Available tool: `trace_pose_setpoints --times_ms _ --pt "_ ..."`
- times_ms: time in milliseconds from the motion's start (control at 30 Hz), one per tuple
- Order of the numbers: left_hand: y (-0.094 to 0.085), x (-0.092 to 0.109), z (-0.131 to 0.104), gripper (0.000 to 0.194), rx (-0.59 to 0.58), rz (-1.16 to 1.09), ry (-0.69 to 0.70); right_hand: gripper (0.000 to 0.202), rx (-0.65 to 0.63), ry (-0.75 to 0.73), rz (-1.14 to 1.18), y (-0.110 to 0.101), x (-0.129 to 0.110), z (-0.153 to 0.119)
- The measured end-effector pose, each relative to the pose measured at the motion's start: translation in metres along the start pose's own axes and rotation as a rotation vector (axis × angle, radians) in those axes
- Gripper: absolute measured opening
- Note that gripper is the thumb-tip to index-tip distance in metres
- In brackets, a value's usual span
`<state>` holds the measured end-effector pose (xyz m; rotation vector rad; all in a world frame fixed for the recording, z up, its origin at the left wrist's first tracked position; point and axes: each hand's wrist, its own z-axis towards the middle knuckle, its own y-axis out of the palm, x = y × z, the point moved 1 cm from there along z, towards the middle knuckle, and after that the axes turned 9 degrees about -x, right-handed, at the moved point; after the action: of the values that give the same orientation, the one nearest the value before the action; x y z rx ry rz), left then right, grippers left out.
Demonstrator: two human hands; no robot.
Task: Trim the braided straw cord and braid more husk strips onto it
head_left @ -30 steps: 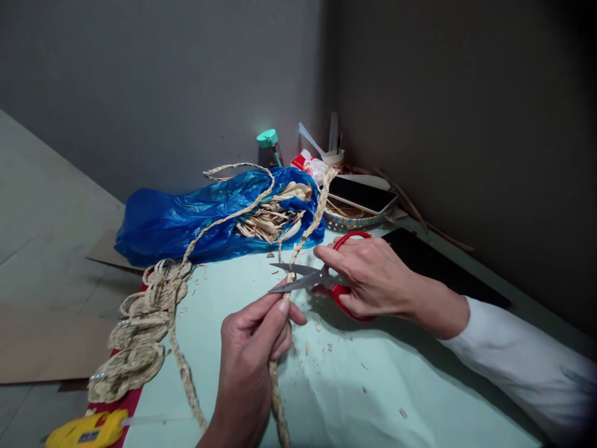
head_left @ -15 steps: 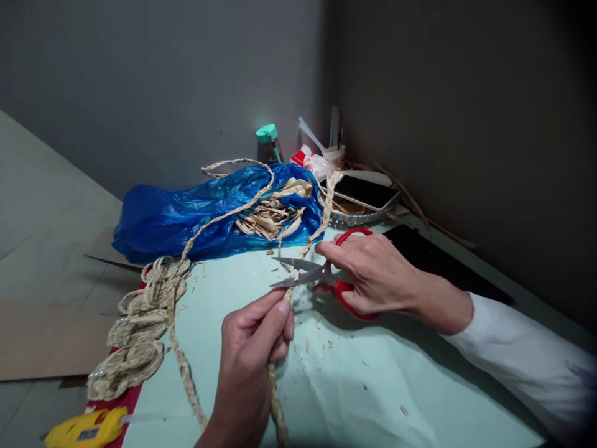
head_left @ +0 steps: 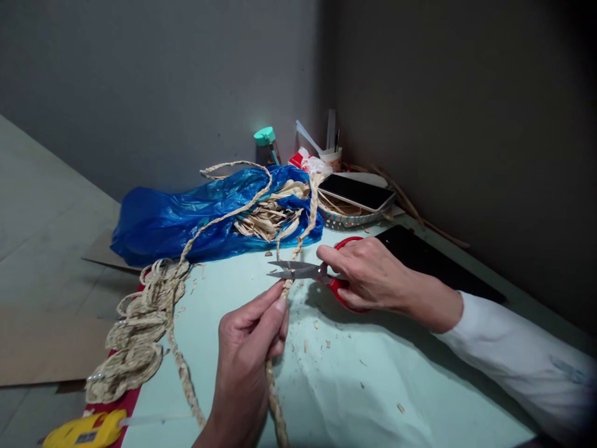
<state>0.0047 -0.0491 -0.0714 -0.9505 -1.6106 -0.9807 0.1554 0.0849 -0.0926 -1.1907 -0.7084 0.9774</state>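
Between thumb and fingers, my left hand (head_left: 252, 348) pinches a braided straw cord (head_left: 277, 401) near the table's middle. My right hand (head_left: 373, 274) grips the red handles of the scissors (head_left: 305, 271). Their blades point left, slightly parted, across the cord just above my left fingertips. Beyond the blades the cord runs up to a thicker end beside the phone. Another braided cord (head_left: 184, 373) loops over the blue plastic bag (head_left: 158, 224), which holds dry husks (head_left: 265, 219). Coiled braided pieces (head_left: 128, 361) lie along the left edge.
A yellow glue gun (head_left: 88, 430) lies at the lower left. At the back stand a teal-capped bottle (head_left: 267, 144) and a cup (head_left: 332, 159). A phone (head_left: 359, 191) rests on a tray; a black flat object (head_left: 433, 264) lies at right. Scraps dot the table (head_left: 373, 386).
The scissor blades have closed further around the cord. The thick far end of the cord has shifted left, and the whole view has moved slightly.
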Motion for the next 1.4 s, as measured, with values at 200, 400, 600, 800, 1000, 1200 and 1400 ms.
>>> trace_pose_setpoints --times_ms 200,400,600,800,1000,1200,1400 --pt "-0.001 0.001 0.001 0.037 -0.013 0.017 0.011 0.008 0.014 0.026 -0.032 0.0 0.003 -0.001" --pt "-0.006 -0.003 0.005 0.034 -0.019 -0.012 0.062 0.011 0.004 0.09 0.0 -0.003 0.004 -0.001" --pt "-0.005 -0.004 0.006 0.019 -0.038 -0.063 0.11 0.016 0.012 0.043 -0.028 -0.003 -0.007 -0.003" --pt "0.0 -0.004 0.002 0.012 -0.097 -0.09 0.127 0.021 0.003 0.089 -0.095 -0.001 -0.01 -0.001" --pt "0.002 -0.007 0.002 0.013 -0.086 -0.044 0.142 0.019 0.016 0.072 -0.102 0.001 -0.012 -0.002" --pt "0.0 -0.005 0.001 0.019 -0.062 0.059 0.155 0.013 0.012 0.038 -0.084 0.003 -0.013 0.0" --pt "-0.003 -0.008 0.002 0.02 -0.043 0.126 0.152 0.01 0.006 0.03 -0.085 0.005 -0.013 -0.001"
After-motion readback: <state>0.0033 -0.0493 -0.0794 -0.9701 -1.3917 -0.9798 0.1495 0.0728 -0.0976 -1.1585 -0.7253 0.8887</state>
